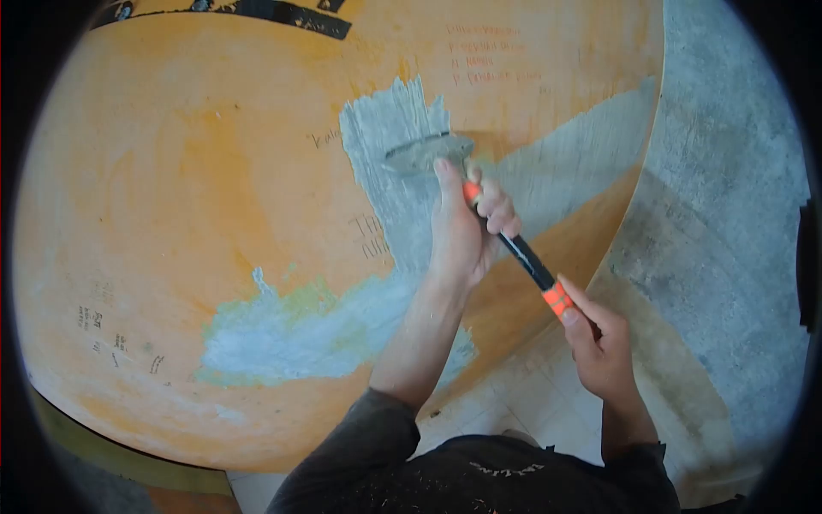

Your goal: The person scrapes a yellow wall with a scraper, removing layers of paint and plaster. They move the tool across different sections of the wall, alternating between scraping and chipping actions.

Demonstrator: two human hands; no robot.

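Observation:
A long-handled scraper point(527, 259) with a black and orange handle slants across the middle of the view. Near its head, my left hand point(462, 223) is wrapped round the handle, the thumb pressed up against the wide grey blade point(425, 154). My right hand point(602, 338) grips the orange end of the handle, lower right. The blade lies over a grey, ragged-edged bare patch point(385, 128) on a large curved orange surface point(265, 171). A second pale blue-grey patch point(291, 338) spreads below, and a grey band point(582, 137) runs toward the right edge.
Red handwriting point(488, 56) marks the orange surface at the top, and black writing point(98, 321) the left. A black band point(282, 13) crosses the upper left. Beyond the curved right edge is grey concrete floor point(719, 171); pale tiles point(531, 411) show below.

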